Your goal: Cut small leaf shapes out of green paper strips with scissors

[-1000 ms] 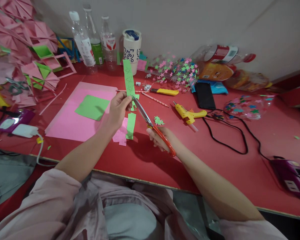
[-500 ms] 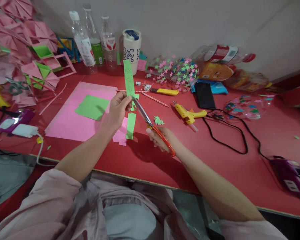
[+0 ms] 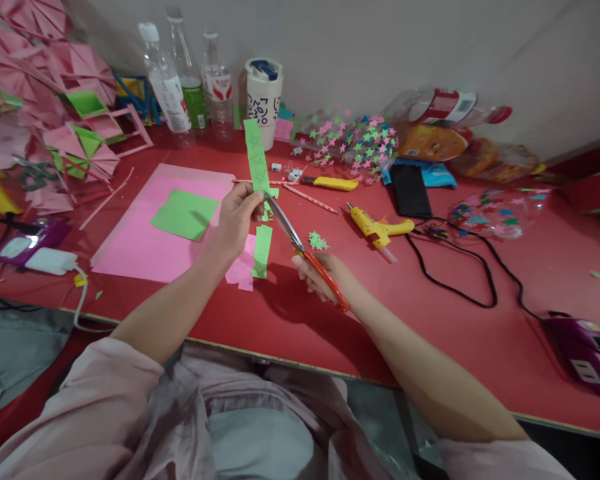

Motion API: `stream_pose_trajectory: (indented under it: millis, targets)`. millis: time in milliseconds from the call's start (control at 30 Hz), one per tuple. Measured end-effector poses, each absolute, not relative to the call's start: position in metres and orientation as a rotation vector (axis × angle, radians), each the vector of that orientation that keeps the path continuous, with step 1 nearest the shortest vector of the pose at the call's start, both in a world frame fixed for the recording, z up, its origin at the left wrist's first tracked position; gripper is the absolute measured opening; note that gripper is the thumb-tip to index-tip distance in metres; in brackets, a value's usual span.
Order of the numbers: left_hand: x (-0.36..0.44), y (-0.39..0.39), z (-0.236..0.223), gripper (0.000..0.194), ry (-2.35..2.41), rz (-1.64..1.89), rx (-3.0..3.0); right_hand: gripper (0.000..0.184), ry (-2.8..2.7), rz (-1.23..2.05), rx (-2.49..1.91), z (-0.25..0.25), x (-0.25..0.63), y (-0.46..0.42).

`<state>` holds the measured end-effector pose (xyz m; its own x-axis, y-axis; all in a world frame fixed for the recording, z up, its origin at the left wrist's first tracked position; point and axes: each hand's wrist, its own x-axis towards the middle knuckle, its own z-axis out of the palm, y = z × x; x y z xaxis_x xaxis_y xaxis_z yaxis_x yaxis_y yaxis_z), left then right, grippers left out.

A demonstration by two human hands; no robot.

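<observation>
My left hand pinches the lower end of a green paper strip, which stands upright with star outlines drawn on it. My right hand is closed around the red-orange handles of a pair of scissors. The blade tips meet the strip right at my left fingertips. Below the blades, green paper scraps and another green strip lie on the table beside pink paper pieces. A small pile of cut green stars rests just right of the scissors.
A yellow glue gun, a yellow cutter knife and a black phone lie to the right. Pink sheets with a green square lie left. Bottles and a cup stand behind. Power strips sit at both sides.
The top of the green strip has tipped slightly left. The scissors' handles have shifted a little left; both hands stay in nearly the same place.
</observation>
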<state>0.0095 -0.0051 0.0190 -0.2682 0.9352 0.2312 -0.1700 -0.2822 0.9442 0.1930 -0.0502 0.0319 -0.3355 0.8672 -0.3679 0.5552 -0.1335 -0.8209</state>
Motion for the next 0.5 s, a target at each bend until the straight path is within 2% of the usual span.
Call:
stream_pose_trajectory:
  millis: [500]
  targets:
    - [0.0126, -0.0078, 0.0154, 0.016, 1.037, 1.65, 1.083, 0.048, -1.822, 1.503, -1.468, 0.0314, 0.195, -0.0517]
